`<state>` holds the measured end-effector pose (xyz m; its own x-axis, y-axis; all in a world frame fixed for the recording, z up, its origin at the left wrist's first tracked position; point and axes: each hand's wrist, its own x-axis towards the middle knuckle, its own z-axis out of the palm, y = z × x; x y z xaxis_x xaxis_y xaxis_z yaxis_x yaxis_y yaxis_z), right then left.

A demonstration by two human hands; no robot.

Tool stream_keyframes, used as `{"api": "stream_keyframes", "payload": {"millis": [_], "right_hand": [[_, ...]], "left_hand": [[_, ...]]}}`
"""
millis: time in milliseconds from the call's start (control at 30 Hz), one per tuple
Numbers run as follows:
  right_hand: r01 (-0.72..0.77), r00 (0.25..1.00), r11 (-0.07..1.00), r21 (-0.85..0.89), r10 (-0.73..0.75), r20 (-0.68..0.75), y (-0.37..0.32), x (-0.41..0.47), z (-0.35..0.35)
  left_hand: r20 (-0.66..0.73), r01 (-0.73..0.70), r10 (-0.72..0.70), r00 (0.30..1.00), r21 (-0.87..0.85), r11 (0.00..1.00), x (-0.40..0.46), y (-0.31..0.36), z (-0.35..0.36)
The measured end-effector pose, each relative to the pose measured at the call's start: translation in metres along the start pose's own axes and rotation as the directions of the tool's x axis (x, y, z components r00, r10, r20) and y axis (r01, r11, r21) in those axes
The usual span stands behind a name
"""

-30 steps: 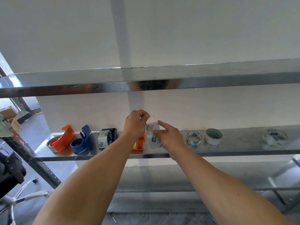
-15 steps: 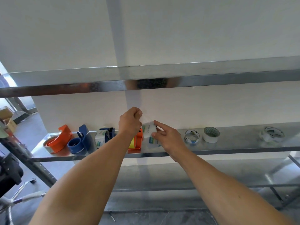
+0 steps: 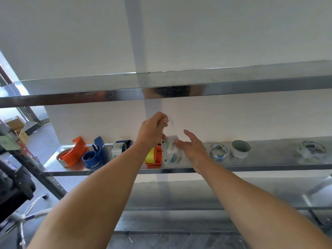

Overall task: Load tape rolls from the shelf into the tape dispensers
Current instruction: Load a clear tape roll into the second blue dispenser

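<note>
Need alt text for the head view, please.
Two bare hands work a clear tape roll standing on a metal shelf: the left hand pinches its loose end upward, the right hand steadies it. Orange and blue dispensers sit left, three loose rolls right.

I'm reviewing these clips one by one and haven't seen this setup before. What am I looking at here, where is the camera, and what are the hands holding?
There is no machine: a head-worn camera looks at a person's bare arms reaching to a metal shelf. The left hand pinches a strip of clear tape pulled up from the clear tape roll, which the right hand steadies with open fingers. Beside that roll stands an orange dispenser with yellow tape. Further left are an orange dispenser, a blue dispenser and another loaded one. Right lie three loose rolls.
</note>
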<state>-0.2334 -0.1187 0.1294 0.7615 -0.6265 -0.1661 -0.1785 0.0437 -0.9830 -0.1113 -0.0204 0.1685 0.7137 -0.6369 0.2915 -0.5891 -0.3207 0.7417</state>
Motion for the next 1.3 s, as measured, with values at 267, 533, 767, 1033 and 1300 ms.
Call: {"api": "stream_keyframes", "payload": {"millis": [267,533,767,1033,1300], "right_hand": [[0.050,0.982,0.992,-0.115,-0.028,0.185,-0.001,-0.002,-0.008],[0.145,0.960,0.953,-0.265,-0.070,0.273,0.013,-0.014,-0.019],[0.044,0.977,0.986,-0.164,-0.009,0.212,0.012,-0.008,-0.009],[0.064,0.989,0.963,-0.262,-0.025,0.148,0.022,-0.009,0.019],[0.128,0.992,0.945,-0.301,-0.116,0.058,0.021,-0.005,0.059]], "left_hand": [[-0.053,0.076,-0.070,0.996,0.123,0.990,0.000,-0.002,0.004],[-0.118,0.155,-0.154,0.981,0.003,0.988,0.029,0.005,-0.022],[-0.041,0.133,-0.137,0.990,-0.077,0.988,0.026,0.013,-0.021],[0.055,0.017,-0.016,0.998,-0.009,1.000,0.015,0.010,-0.036],[0.091,-0.028,0.026,0.996,0.018,0.999,0.002,-0.012,-0.059]]}}
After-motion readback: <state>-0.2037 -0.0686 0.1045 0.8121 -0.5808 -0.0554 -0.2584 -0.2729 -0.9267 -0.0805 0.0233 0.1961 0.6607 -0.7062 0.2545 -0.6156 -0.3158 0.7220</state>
